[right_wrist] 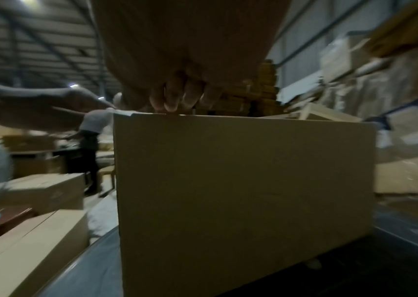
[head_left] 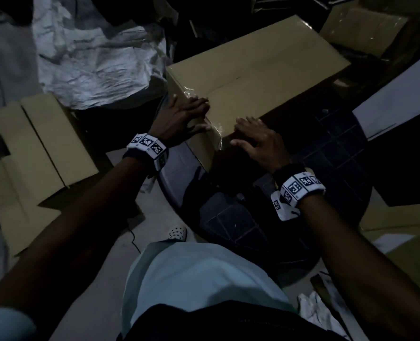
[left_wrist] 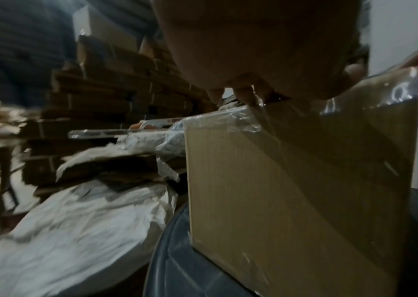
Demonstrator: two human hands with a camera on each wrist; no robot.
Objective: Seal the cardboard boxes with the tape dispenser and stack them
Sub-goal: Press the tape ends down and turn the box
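Note:
A closed cardboard box [head_left: 253,70] stands on a dark round table [head_left: 327,156]. Clear tape [head_left: 216,129] runs over its near corner and down the side, and it shows wrinkled along the top edge in the left wrist view [left_wrist: 228,120]. My left hand [head_left: 184,114] lies flat on the box top at the near left corner, fingers straight on the tape. My right hand [head_left: 255,139] rests spread against the near side of the box [right_wrist: 240,180], its fingertips [right_wrist: 174,100] on the top edge. No tape dispenser is clearly in view.
Flattened cardboard [head_left: 32,156] lies on the floor to the left, with a crumpled white sheet [head_left: 93,57] behind it. Another box [head_left: 363,30] sits at the far right beside a white panel [head_left: 400,94]. Tall stacks of flat cardboard [left_wrist: 101,90] rise beyond. A second person [right_wrist: 88,140] stands in the background.

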